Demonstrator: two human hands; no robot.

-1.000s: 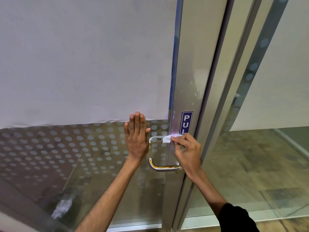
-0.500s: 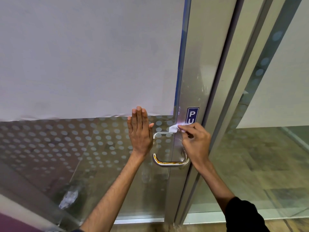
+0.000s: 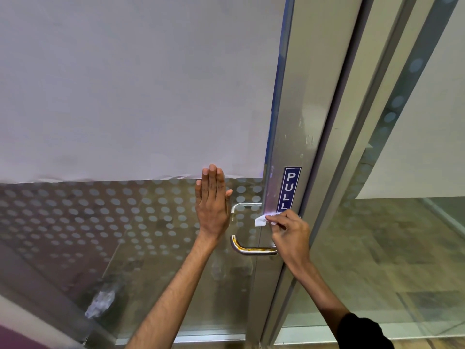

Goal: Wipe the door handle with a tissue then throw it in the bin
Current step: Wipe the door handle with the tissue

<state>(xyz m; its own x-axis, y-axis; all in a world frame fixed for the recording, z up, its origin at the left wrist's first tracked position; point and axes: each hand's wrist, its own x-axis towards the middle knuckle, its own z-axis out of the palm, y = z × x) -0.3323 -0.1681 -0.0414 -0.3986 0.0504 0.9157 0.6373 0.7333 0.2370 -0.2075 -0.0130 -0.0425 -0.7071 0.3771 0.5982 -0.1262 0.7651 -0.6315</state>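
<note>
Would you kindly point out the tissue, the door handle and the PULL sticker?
tissue (image 3: 260,220), head view, on its white middle.
door handle (image 3: 254,251), head view, on its lower bar.
PULL sticker (image 3: 289,190), head view, on its blue middle.

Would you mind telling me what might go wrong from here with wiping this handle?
1. The tissue is small and pinched only at the right hand's fingertips; it may slip or tear against the metal.
2. The handle's lower bar carries brownish, rust-like grime that a light wipe may leave behind.
3. The left hand lies flat on the glass and may leave smudges there.
</note>
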